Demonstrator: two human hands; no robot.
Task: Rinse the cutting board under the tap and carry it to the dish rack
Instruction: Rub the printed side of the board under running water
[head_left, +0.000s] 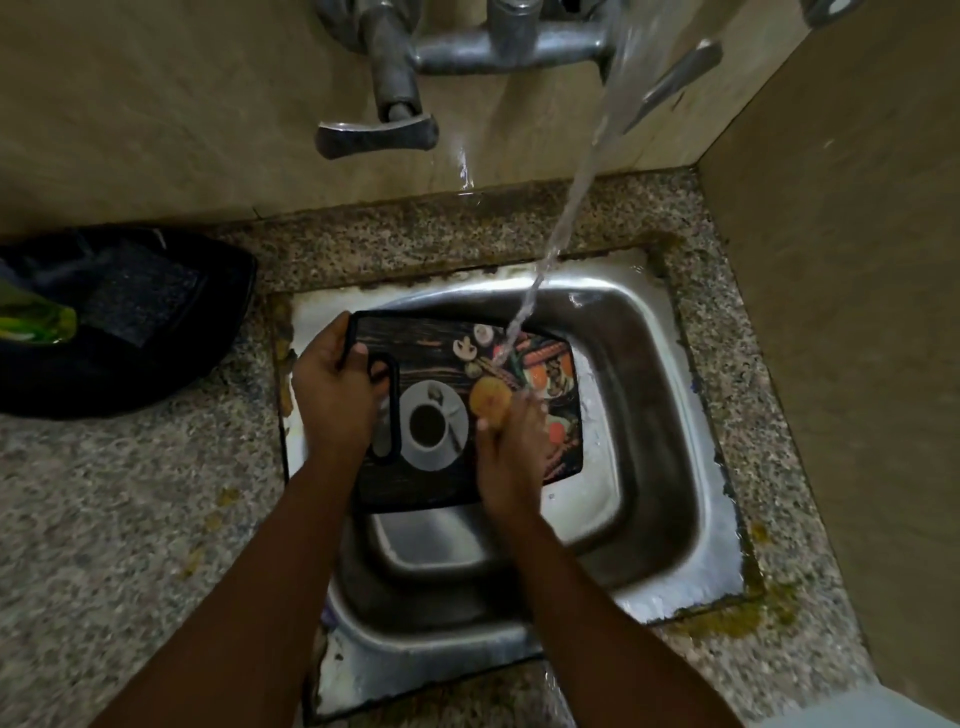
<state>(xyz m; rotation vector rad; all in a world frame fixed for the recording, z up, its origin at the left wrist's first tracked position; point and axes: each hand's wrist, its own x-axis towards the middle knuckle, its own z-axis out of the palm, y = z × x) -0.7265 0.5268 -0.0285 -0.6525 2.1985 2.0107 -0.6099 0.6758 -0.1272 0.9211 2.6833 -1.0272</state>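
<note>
Cutting board (441, 410) over sink (660, 415), under tap (498, 41) stream. Left hand (332, 400) gripping handle end; right hand (511, 452) flat, fingers spread on wet face.

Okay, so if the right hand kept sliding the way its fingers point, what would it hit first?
The right hand lies flat on the cutting board, fingers aimed up toward the back wall. Going on, it would probably meet the water stream landing on the board first, then the board's far edge. Depth is hard to judge.
</note>
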